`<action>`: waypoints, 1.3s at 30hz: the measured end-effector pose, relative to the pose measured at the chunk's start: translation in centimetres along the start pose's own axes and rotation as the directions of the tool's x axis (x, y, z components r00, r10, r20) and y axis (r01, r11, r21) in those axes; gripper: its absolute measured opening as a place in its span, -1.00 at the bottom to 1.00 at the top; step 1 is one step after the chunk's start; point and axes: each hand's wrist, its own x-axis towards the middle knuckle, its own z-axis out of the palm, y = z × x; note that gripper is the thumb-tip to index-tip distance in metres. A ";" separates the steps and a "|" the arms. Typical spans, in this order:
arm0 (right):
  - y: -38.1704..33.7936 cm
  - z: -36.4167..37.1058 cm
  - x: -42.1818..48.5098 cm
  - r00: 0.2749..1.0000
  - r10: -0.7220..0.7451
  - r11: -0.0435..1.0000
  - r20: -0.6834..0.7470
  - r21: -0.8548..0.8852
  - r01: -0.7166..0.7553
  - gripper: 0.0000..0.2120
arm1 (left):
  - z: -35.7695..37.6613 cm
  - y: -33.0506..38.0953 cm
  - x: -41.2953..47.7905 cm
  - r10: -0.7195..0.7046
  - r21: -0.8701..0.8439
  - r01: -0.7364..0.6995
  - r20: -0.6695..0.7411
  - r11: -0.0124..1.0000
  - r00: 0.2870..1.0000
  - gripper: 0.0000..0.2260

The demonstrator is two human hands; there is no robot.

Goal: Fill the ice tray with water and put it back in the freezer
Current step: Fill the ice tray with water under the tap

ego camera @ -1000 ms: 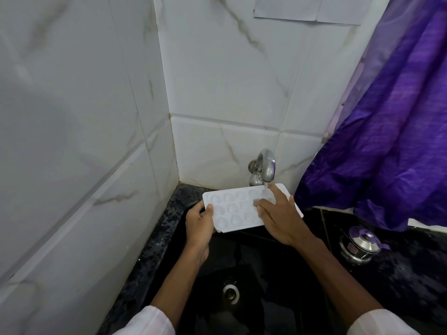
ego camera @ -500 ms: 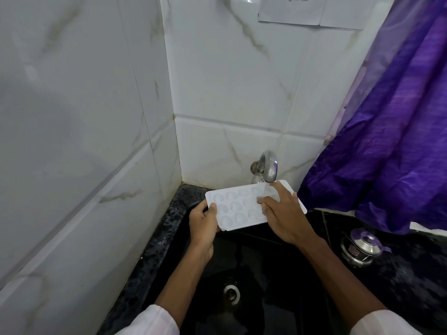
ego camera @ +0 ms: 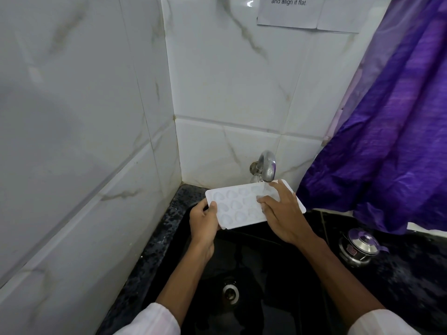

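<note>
A white ice tray (ego camera: 238,204) with rounded cells is held over the black sink (ego camera: 254,262), its far right corner under the metal tap (ego camera: 267,165). My left hand (ego camera: 203,221) grips the tray's near left corner, thumb on top. My right hand (ego camera: 283,213) lies over the tray's right half, fingers spread across the cells and reaching toward the spout. A thin stream of water seems to fall from the tap onto the tray beside my right fingers. The cells under my right hand are hidden.
White marble tiles form a corner behind and to the left. A purple curtain (ego camera: 387,141) hangs at the right. A steel lidded pot (ego camera: 358,247) stands on the dark speckled counter right of the sink. The drain (ego camera: 229,292) lies below the tray. A paper note (ego camera: 302,10) is stuck above.
The view has tilted up a little. The tray and both hands stay under the tap, nearly in the same place; my right fingers have shifted slightly across the cells.
</note>
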 end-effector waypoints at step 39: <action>-0.2 -0.4 -1.1 1.000 -0.028 0.999 -0.012 0.017 0.028 -0.72 | 0.2 -0.3 1.1 -0.017 -0.034 0.013 -0.124 0.999 0.992 -0.77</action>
